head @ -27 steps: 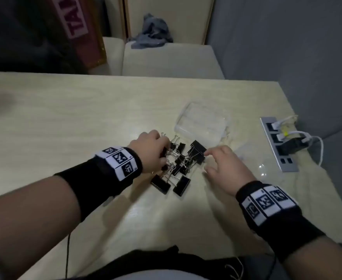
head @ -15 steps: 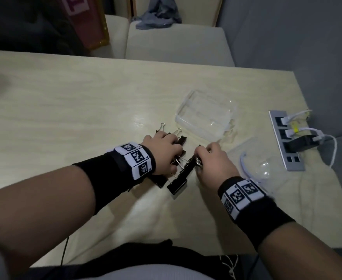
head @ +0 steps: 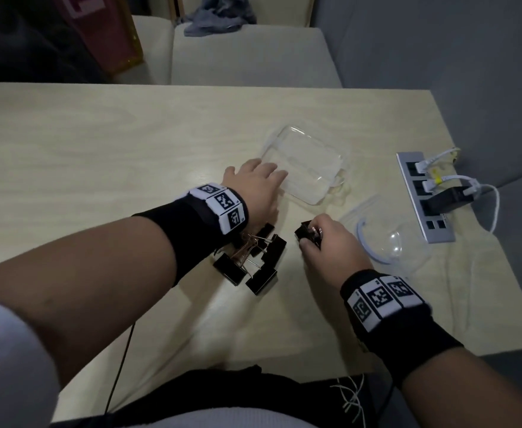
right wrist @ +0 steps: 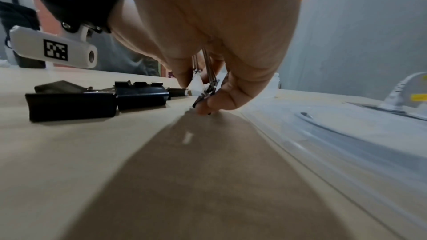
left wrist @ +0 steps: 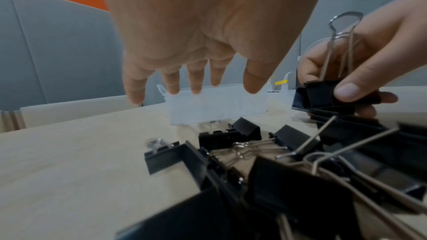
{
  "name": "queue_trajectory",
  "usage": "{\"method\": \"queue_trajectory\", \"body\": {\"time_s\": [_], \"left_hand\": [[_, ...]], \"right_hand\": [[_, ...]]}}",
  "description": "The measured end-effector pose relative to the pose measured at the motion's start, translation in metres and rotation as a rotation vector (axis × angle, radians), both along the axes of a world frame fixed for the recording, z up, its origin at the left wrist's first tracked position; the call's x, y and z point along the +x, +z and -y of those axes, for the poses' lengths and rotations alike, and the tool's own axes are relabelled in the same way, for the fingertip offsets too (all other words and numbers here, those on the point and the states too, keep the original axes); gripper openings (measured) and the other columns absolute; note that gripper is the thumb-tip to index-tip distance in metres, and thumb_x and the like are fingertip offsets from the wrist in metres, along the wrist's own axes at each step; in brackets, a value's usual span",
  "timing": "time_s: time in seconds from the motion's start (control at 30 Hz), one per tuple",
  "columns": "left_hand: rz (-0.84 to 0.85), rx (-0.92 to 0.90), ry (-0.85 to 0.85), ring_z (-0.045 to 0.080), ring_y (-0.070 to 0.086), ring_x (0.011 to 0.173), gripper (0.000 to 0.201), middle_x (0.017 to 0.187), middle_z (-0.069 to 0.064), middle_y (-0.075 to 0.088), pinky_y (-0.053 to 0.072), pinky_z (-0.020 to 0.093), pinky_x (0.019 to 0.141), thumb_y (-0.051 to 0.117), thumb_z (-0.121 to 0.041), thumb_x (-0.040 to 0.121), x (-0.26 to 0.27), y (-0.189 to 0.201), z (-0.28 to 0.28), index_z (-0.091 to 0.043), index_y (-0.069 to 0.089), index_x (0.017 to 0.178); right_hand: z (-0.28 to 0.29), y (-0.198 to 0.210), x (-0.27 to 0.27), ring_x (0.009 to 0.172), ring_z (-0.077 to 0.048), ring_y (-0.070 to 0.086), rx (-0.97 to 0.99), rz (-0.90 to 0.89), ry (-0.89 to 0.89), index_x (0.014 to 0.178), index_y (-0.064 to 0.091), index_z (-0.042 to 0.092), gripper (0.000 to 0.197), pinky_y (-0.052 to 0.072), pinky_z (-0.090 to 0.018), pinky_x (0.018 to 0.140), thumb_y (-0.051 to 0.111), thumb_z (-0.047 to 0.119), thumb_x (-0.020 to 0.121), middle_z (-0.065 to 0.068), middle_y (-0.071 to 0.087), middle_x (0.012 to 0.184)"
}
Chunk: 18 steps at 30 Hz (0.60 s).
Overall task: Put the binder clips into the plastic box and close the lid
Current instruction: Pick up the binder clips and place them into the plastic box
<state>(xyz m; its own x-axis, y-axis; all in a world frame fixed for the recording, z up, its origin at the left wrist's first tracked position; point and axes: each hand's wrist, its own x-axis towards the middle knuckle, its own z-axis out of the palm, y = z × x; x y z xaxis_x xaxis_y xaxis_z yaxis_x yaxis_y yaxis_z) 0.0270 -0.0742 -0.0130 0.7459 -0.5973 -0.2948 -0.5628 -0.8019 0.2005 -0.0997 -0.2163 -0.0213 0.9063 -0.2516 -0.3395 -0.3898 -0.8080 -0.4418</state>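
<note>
Left hand (head: 255,186), fingers straight, reaches the clear plastic box (head: 306,168) at frame centre; right hand (head: 330,251) fingers pinch black metal binder clips (left wrist: 328,90).

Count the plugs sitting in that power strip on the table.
3 in the power strip: a white plug at the far end, another white plug beside it, then a black adapter. None looks hidden.

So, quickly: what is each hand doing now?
Left hand: open, fingers reaching to the plastic box.
Right hand: holding binder clips.
</note>
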Motion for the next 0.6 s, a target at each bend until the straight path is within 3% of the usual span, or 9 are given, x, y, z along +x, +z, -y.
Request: {"method": "queue_trajectory", "body": {"time_s": [0.13, 0.33, 0.43, 0.53, 0.6], "left_hand": [[0.033, -0.002, -0.028, 0.026, 0.034, 0.135, 0.046, 0.143, -0.005, 0.046, 0.035, 0.051, 0.102, 0.043, -0.039, 0.093, 0.0, 0.005, -0.004, -0.03, 0.044, 0.138], [-0.033, 0.003, -0.025, 0.024, 0.038, 0.131, 0.034, 0.132, -0.006, 0.054, 0.037, 0.045, 0.1, 0.047, -0.033, 0.089, -0.009, 0.009, -0.03, -0.032, 0.055, 0.123], [-0.042, -0.017, -0.001, 0.024, 0.041, 0.127, 0.036, 0.129, -0.005, 0.056, 0.038, 0.043, 0.099, 0.05, -0.035, 0.088, -0.012, 0.011, -0.039, -0.033, 0.054, 0.123], [-0.103, -0.184, 0.04, 0.023, 0.049, 0.121, 0.04, 0.126, -0.005, 0.058, 0.043, 0.041, 0.099, 0.055, -0.038, 0.088, -0.012, 0.016, -0.042, -0.033, 0.053, 0.127], [-0.225, -0.346, 0.051, 0.016, 0.058, 0.111, 0.041, 0.12, -0.008, 0.062, 0.048, 0.037, 0.095, 0.06, -0.036, 0.087, -0.012, 0.02, -0.042, -0.033, 0.054, 0.127]], "right_hand": [[0.001, 0.003, -0.009, 0.085, -0.025, 0.06, 0.137, 0.125, -0.098, 0.106, 0.053, 0.018, 0.017, 0.045, -0.029, 0.072, 0.062, 0.025, 0.092, -0.007, 0.06, 0.105], [-0.002, 0.017, -0.014, 0.091, -0.019, 0.061, 0.242, 0.409, -0.153, 0.105, 0.058, 0.019, 0.019, 0.049, -0.025, 0.074, 0.068, 0.019, 0.089, 0.0, 0.062, 0.105], [-0.004, 0.021, -0.008, 0.087, -0.016, 0.061, 0.241, 0.414, -0.112, 0.105, 0.058, 0.023, 0.02, 0.05, -0.021, 0.072, 0.069, 0.02, 0.088, 0.001, 0.064, 0.107], [-0.009, 0.02, 0.0, 0.082, -0.019, 0.063, 0.287, 0.357, -0.117, 0.097, 0.056, 0.034, 0.023, 0.054, -0.032, 0.075, 0.071, 0.022, 0.085, 0.0, 0.067, 0.105], [-0.012, 0.019, 0.004, 0.074, -0.018, 0.06, 0.364, 0.325, -0.169, 0.093, 0.055, 0.035, 0.025, 0.054, -0.034, 0.074, 0.074, 0.021, 0.083, 0.006, 0.066, 0.099]]}}
